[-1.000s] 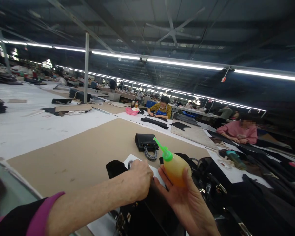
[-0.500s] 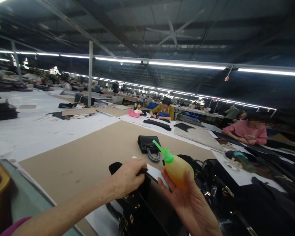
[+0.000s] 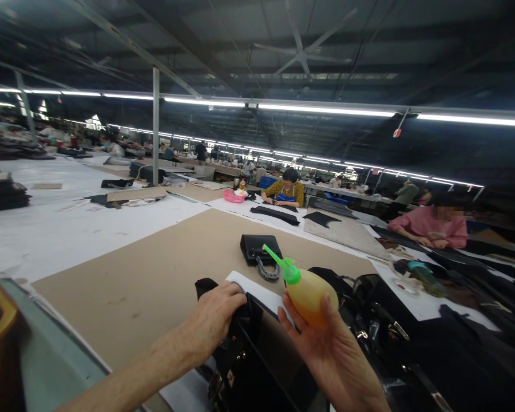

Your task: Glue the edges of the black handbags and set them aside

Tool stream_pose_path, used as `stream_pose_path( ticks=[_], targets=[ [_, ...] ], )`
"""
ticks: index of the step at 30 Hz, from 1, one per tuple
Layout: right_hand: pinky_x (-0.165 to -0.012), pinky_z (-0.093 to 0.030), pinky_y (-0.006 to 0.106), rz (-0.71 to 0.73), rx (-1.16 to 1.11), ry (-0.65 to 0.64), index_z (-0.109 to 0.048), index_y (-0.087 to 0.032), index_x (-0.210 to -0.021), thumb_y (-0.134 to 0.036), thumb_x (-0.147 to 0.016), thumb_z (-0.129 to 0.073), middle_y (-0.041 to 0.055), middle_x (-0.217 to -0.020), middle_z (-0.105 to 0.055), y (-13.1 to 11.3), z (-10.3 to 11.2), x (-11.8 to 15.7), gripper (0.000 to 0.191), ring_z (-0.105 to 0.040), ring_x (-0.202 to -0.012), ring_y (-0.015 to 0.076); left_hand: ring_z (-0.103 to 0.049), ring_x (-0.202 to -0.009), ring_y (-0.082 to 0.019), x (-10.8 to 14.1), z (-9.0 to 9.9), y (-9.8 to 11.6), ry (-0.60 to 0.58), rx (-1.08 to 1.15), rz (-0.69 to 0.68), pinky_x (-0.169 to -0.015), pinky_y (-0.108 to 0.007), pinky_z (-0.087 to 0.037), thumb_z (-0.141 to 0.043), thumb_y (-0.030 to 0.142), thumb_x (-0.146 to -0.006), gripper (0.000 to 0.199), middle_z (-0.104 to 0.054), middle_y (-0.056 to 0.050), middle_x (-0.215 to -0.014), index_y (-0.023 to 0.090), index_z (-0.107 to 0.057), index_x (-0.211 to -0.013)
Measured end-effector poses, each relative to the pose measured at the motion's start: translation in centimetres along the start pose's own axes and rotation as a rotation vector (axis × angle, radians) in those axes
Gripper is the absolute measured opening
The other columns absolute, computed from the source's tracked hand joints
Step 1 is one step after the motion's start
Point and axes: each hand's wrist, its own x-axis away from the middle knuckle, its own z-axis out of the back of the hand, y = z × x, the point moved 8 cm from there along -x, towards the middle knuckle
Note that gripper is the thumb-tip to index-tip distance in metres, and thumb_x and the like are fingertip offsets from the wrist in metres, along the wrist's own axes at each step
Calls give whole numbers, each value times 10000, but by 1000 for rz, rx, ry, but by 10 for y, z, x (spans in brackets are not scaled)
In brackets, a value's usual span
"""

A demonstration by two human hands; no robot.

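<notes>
Left grip (image 3: 217, 312) shifted leftward, at bag (image 3: 278, 360), right grip (image 3: 326, 352) cupping bottle (image 3: 311, 293)

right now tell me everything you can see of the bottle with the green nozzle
The squeeze bottle has a rounded, translucent, pale yellow body that looks like soft plastic, with orange-amber liquid showing in its lower part. A bright green cap carries a long, thin green nozzle and a small green tab. The bottle lies tilted in the upturned right hand, thumb against its side, nozzle slanting up and left. In the picture, the nozzle's tip overlaps a small black bag farther off.
</notes>
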Motion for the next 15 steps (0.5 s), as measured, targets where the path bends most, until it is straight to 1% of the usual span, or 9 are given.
stream_pose_path(
  ticks=[1, 4, 6, 7, 9, 10, 11, 13, 15],
  targets=[
    [-936, -460, 449, 0, -4, -4, -695, -157, -1004, -335, -765, -753, 121, -1079, -682, 0, -1, 0, 303, -615, -998, 262, -535, -961, -197, -1, -2, -3, -7, 41, 46, -837, -310, -416, -359, 36, -753, 370, -621, -55, -995, 207, -612, -961],
    [-918, -473, 446, 5, -13, -12, -701, -162, -990, -331, -754, -763, 122, -1054, -692, -1, -2, 1, 297, -627, -970, 256, -564, -940, -193, 0, -4, -19, 31, 217, 271, -831, -314, -423, -351, 76, -772, 374, -627, -64, -994, 190, -558, -1063],
    [-912, -476, 441, 10, -13, -18, -703, -165, -984, -329, -749, -768, 119, -1044, -697, -1, -4, 1, 294, -633, -949, 249, -582, -875, -202, 1, -6, -25, 1, 328, 416, -778, -325, -443, -397, 254, -834, 323, -627, -60, -956, 184, -506, -1129],
    [-914, -474, 439, 13, -15, -24, -703, -168, -987, -330, -749, -768, 114, -1049, -696, -1, -5, 1, 295, -634, -945, 246, -586, -856, -216, 1, -8, -24, -42, 353, 473, -755, -338, -450, -437, 385, -828, 387, -625, -63, -945, 180, -488, -1152],
    [-929, -460, 442, 10, -18, -40, -697, -169, -1009, -331, -753, -765, 111, -1071, -690, 1, -7, 1, 311, -629, -953, 245, -584, -863, -258, -2, -11, -17, -137, 326, 543, -736, -370, -454, -535, 573, -717, 594, -622, -77, -946, 171, -488, -1151],
    [-936, -453, 446, 4, -18, -45, -694, -169, -1021, -330, -756, -763, 111, -1080, -687, 2, -8, 2, 319, -625, -963, 247, -577, -893, -282, -6, -11, -12, -173, 282, 549, -742, -384, -452, -581, 597, -658, 639, -620, -90, -963, 168, -504, -1125],
    [-940, -449, 448, 3, -16, -48, -691, -169, -1031, -328, -761, -759, 111, -1086, -684, 2, -8, 2, 321, -622, -971, 248, -562, -942, -309, -11, -11, -7, -194, 226, 548, -761, -398, -446, -627, 579, -609, 645, -614, -108, -1004, 164, -523, -1092],
    [-942, -446, 448, 11, -4, -50, -689, -170, -1034, -323, -776, -746, 111, -1084, -685, 2, -8, 3, 306, -618, -981, 246, -509, -1053, -358, -19, -13, -3, -209, 117, 570, -816, -417, -427, -715, 478, -515, 653, -574, -151, -1124, 147, -542, -1050],
    [-935, -453, 447, 27, 2, -42, -696, -171, -1013, -324, -780, -741, 109, -1066, -692, -1, -6, 4, 283, -618, -982, 244, -479, -1103, -378, -24, -20, -8, -241, 73, 638, -841, -415, -416, -756, 389, -451, 678, -537, -181, -1195, 130, -547, -1041]
  ],
)
